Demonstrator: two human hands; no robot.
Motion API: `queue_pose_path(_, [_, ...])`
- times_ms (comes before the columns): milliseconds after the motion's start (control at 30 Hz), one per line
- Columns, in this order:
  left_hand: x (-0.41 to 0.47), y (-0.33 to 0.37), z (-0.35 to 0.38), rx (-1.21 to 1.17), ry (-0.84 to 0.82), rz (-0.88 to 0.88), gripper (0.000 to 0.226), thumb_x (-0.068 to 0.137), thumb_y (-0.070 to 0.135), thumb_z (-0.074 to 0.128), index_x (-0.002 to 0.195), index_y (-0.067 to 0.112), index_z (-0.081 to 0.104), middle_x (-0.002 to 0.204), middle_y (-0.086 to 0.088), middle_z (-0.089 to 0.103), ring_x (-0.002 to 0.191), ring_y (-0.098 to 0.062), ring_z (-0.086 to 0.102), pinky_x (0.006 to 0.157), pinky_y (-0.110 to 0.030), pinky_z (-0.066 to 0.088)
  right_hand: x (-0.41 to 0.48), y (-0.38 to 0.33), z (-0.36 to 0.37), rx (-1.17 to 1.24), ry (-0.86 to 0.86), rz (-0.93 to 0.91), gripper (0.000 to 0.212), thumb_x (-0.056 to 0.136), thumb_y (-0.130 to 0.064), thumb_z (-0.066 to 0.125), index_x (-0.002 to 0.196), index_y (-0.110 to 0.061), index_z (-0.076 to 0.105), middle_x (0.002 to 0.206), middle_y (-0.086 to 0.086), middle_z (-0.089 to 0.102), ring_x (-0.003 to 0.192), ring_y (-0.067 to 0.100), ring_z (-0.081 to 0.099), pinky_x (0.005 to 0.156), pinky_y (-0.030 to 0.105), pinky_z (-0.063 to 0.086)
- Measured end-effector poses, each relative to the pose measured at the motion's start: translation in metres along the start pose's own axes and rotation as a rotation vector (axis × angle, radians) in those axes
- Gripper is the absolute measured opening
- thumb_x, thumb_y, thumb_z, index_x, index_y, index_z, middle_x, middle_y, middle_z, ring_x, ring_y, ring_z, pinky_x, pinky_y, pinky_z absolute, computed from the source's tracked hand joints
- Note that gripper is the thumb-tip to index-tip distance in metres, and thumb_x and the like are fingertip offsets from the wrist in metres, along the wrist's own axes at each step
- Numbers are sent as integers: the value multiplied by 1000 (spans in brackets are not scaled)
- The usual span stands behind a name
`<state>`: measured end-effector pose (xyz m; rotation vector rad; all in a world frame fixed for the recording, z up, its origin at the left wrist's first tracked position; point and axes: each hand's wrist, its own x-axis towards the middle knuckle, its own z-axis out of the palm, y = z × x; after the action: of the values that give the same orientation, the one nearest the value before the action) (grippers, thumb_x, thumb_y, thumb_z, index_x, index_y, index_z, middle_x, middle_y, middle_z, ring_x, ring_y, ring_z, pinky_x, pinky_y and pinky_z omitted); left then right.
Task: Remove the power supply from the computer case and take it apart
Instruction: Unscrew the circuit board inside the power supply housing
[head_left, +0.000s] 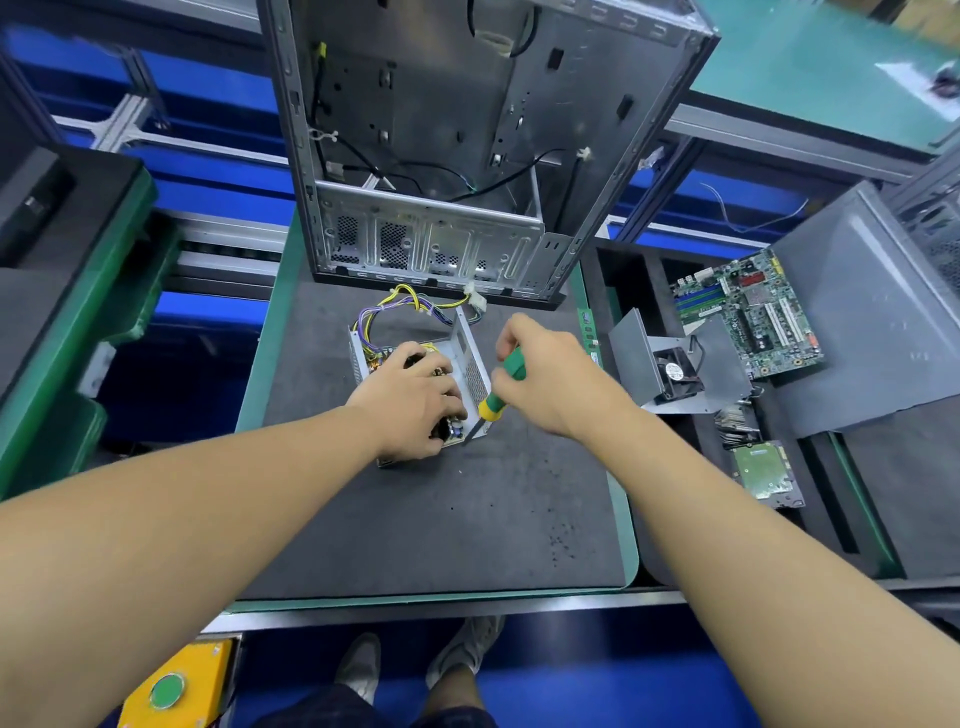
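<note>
On the dark mat (441, 519), the left hand (410, 400) curls its fingers over the parts inside the open power supply (474, 370), apparently gripping the circuit board. The right hand (550, 374) is wrapped around a green-and-yellow screwdriver (501, 387), tip down at the housing's near right corner. Coloured wires (395, 312) trail from its far end. The open computer case (415, 130) stands just behind.

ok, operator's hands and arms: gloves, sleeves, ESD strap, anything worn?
Nothing worn that shows. Left hand and right hand are bare, no gloves or rings visible. Both forearms are bare to the frame edge: no sleeves, watch or wrist strap in view.
</note>
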<state>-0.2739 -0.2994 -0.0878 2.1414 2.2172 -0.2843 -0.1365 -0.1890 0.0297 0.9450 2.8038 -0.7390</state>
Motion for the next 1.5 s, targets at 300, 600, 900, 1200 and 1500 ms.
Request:
queue_pose_path(300, [14,26,-9,97,-125,-98,40,89,65,50,119,41,60,122,11,54,124,-24,39,111,-51,15,-13,20,-16,39,21,13,11,90,-25,58,91,-22,47,85,0,54,54,22,45,46,28,37])
queue_pose_path(600, [33,40,-6,211,-158,18,29,98,34,45,122,32,61,120,1,58,115,-24,55,98,-40,35,-31,39,-10,102,38,25,13,90,-26,58,90,-23,46,82,-1,52,59,22,46,53,33,43])
queue_pose_path(900, [40,47,-10,110,-246,-48,18,92,16,56,106,22,65,111,-3,63,104,-28,63,85,-38,48,-37,49,-10,156,72,-4,13,90,-26,59,91,-21,47,79,-7,49,60,16,44,52,30,33])
queue_pose_path(1200, [46,58,3,176,-219,-68,23,90,10,55,107,25,60,109,-2,63,106,-25,60,92,-39,42,-35,47,-14,171,57,-19,12,89,-26,59,91,-22,47,81,-8,49,56,17,44,54,31,41])
queue_pose_path(1500, [37,42,20,237,-141,70,30,96,34,50,122,19,54,116,-6,55,113,-28,51,96,-48,41,-32,42,-16,157,62,-40,13,90,-26,59,90,-22,47,80,-9,48,57,16,44,55,33,44])
